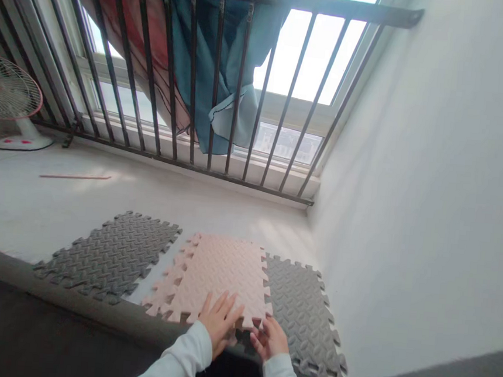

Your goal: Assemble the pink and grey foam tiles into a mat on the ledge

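Note:
A pink foam tile [226,274] with toothed edges lies on top of another pink tile [158,295], whose edge shows at its left. My left hand [218,322] rests on the near edge of the upper tile, fingers spread. At the near right corner is my right hand [270,337], its fingers curled by the edge; whether they grip it is unclear. One grey foam tile [116,256] lies to the left across a gap. Another grey tile [306,310] lies at the right, against the pink tile's side.
Behind the tiles stands a dark metal railing [183,168] before a window with red and blue curtains [227,63]. A fan [25,136] and a thin pink stick [75,177] are at the left. A white wall [431,198] borders the right.

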The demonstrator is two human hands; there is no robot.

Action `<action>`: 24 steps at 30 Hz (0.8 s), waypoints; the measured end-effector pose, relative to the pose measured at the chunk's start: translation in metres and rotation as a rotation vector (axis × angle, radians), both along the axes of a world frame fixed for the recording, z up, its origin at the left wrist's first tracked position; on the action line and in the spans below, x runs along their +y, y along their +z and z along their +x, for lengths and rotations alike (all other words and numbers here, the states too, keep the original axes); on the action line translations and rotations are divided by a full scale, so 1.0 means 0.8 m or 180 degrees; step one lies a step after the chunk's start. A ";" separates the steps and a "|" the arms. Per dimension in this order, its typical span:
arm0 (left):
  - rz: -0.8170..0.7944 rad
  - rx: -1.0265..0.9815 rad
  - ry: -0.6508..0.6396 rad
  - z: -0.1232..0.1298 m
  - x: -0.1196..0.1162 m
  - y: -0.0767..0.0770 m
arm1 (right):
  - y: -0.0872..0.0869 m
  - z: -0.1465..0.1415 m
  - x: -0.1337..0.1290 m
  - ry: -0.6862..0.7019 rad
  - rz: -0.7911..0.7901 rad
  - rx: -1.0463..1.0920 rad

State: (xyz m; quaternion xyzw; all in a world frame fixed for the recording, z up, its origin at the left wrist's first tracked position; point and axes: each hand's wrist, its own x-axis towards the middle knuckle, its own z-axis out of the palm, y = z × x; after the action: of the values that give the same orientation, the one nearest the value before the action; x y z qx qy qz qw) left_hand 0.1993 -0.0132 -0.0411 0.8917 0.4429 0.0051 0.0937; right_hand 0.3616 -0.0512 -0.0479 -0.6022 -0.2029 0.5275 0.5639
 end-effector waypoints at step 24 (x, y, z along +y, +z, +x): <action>0.0206 -0.0484 0.0540 0.151 0.235 0.005 | 0.013 0.235 0.176 -0.1030 0.0289 -0.0616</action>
State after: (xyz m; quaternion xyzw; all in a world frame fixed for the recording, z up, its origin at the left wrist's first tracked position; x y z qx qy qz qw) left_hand 0.3199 0.1747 -0.0371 0.8505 0.5080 0.0949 0.0973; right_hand 0.5496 0.0896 -0.0374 -0.6488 -0.1803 0.3598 0.6458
